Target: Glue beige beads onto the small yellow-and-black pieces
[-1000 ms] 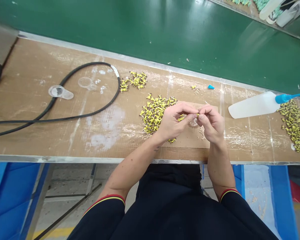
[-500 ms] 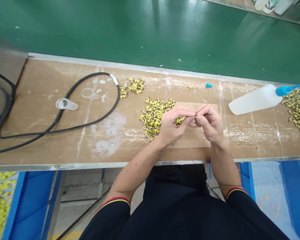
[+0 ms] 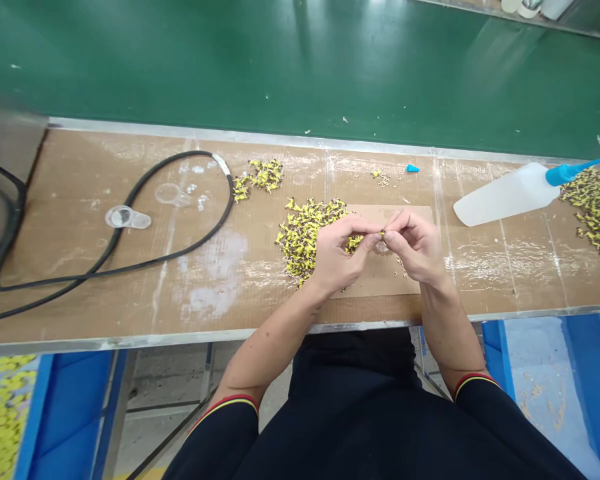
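Thumb and fingertips of my left hand [image 3: 341, 252] are pinched on a tiny yellow-and-dark piece [image 3: 382, 233]. My right hand [image 3: 416, 245] pinches the same spot from the other side, so the fingertips of both hands meet and mostly cover the piece. Under the left hand spreads a pile of small yellow and dark pieces [image 3: 300, 233]. A cardboard sheet [image 3: 375, 283] lies beneath both hands. On it, partly covered by the fingers, sit a small clear cup [image 3: 381, 247] and some tiny pale bits [image 3: 400, 267].
A white squeeze bottle [image 3: 507, 193] with a blue nozzle lies at the right, near another pile of pieces [image 3: 597, 213]. Its blue cap [image 3: 413, 169] is farther back. At the left are a looped black cable [image 3: 167, 255] and a clear plastic scoop [image 3: 129, 218]. Blue bins [image 3: 75, 407] stand below the table.
The view has shifted slightly, moving the table's contents a little to the left in the picture. Both hands keep their fingertips together on the small piece.
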